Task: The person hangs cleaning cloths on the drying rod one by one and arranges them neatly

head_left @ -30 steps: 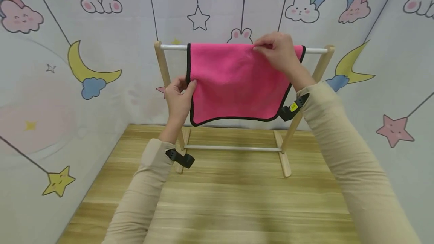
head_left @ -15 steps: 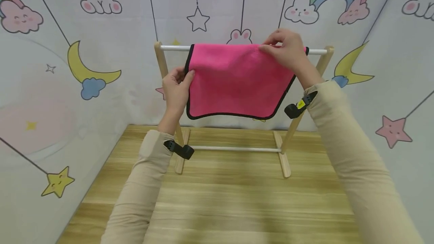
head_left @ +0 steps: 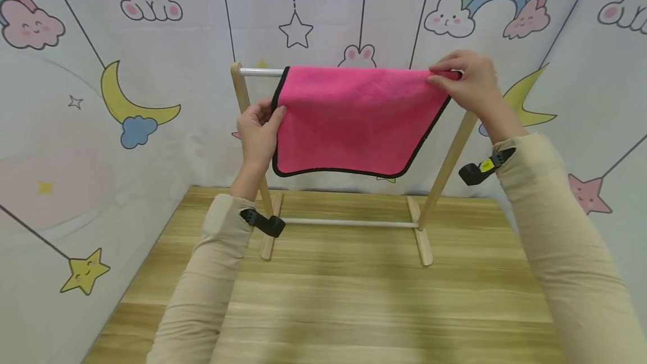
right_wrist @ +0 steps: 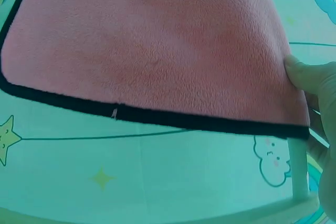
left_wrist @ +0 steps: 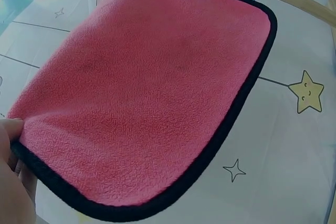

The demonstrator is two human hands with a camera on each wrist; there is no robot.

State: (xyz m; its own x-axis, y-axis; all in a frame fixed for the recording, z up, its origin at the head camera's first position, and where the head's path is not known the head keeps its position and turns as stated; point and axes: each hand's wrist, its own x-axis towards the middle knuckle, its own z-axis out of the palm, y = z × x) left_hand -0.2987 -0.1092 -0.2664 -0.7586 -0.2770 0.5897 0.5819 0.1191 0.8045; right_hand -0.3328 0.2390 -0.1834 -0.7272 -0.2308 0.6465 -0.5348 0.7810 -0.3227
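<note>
A pink cloth (head_left: 354,119) with black trim hangs over the white top bar (head_left: 258,72) of a small wooden rack (head_left: 241,94). My left hand (head_left: 258,131) pinches the cloth's left edge partway down, beside the rack's left post. My right hand (head_left: 467,86) pinches the cloth's top right corner at the bar, near the right post. The left wrist view shows the pink cloth (left_wrist: 152,93) spread wide, with my left hand (left_wrist: 10,145) at its lower left corner. In the right wrist view my right hand's thumb (right_wrist: 310,77) presses on the cloth (right_wrist: 152,51) at its right edge.
The rack stands on a wooden table (head_left: 333,302) close to the back wall. Fabric walls with cartoon prints (head_left: 76,128) close in on the left, back and right. The white lower rail (head_left: 349,222) joins the rack's two feet.
My right hand slid right along the top bar to the cloth's right corner, drawing the cloth flatter. My left hand rose slightly, keeping hold of the left edge.
</note>
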